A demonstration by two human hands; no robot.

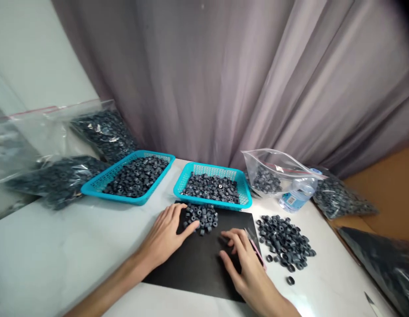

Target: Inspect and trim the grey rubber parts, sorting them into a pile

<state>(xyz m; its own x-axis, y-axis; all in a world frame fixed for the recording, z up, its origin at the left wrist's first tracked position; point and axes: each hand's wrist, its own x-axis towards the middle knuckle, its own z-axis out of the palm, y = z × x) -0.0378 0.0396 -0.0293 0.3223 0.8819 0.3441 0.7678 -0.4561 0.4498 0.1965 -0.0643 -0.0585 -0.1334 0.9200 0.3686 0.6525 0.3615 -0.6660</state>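
My left hand [171, 229] lies at the left side of a small pile of dark grey ring-shaped parts [207, 218]. Its fingers are stretched out, and the thumb reaches along the pile's near side. The pile rests at the far end of a black mat [194, 268]. Over the mat's right half is my right hand [242, 259], fingers apart and slightly bent, with nothing visible between them. A thin pink-edged object [259, 253], partly hidden by that hand, lies by the mat's right edge; its kind is unclear.
Two blue baskets [138, 200] [212, 203] of similar parts stand behind the mat. To the right are a loose heap of parts [285, 242], an open zip bag [267, 178] and a water bottle [295, 198]. Filled plastic bags [105, 132] [343, 198] flank the table.
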